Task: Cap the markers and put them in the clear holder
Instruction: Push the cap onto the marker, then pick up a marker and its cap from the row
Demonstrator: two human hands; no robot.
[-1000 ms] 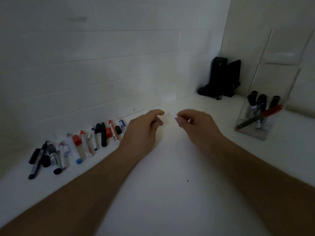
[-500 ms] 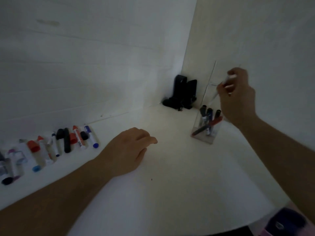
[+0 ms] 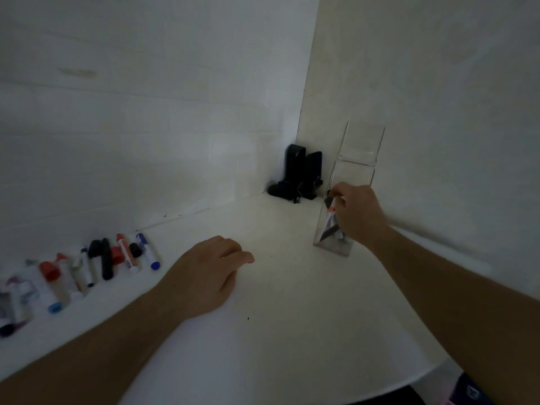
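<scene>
The clear holder (image 3: 357,159) stands on the white table near the right wall, tall and see-through, with several markers in its bottom. My right hand (image 3: 360,216) is inside the holder's low front pocket, fingers closed around a white marker (image 3: 332,212) with a red band that points down into it. My left hand (image 3: 208,273) rests palm down on the table, holding nothing, fingers loosely apart. A row of loose markers and caps (image 3: 96,263), red, black and blue, lies along the back wall at the left.
A black object (image 3: 301,173) sits in the corner just left of the holder. The table's rounded front edge (image 3: 409,381) runs along the lower right. White walls close in behind and on the right.
My right hand came down from above the holder into its front pocket with the marker. My left hand stayed flat on the table. The view shifted slightly.
</scene>
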